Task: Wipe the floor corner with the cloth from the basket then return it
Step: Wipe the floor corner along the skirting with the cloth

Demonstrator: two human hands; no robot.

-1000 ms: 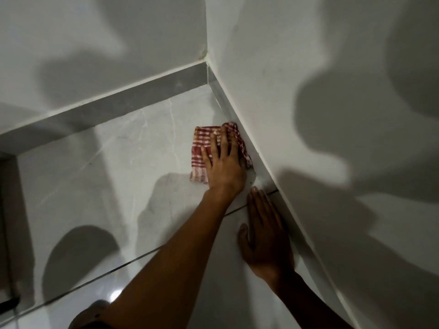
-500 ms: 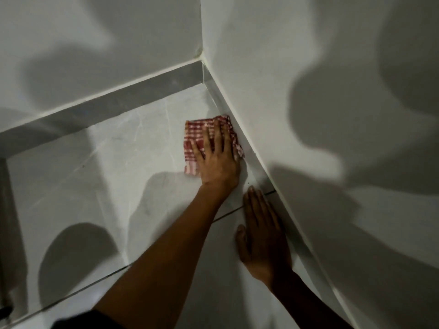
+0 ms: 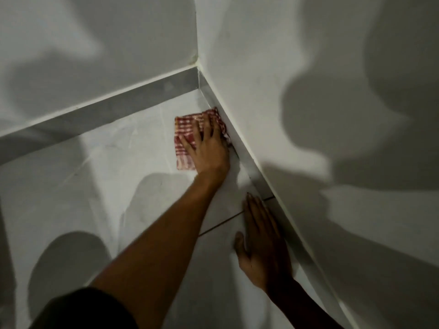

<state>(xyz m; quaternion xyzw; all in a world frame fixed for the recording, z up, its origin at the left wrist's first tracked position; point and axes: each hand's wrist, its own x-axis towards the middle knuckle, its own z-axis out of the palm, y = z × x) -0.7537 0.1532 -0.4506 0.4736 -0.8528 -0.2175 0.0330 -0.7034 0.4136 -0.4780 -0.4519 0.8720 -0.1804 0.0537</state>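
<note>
Pressing the cloth (image 3: 184,141) flat beside the skirting (image 3: 249,162), left hand (image 3: 209,150) spreads its fingers without clenching; right hand (image 3: 263,245) rests open. Risk: cloth bunching, missing the corner.

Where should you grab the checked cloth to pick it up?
Pinch the cloth at its free left edge, coming from the open floor side. It lies flat, its right edge sits against the wall's skirting, and the left hand covers the middle.
</note>
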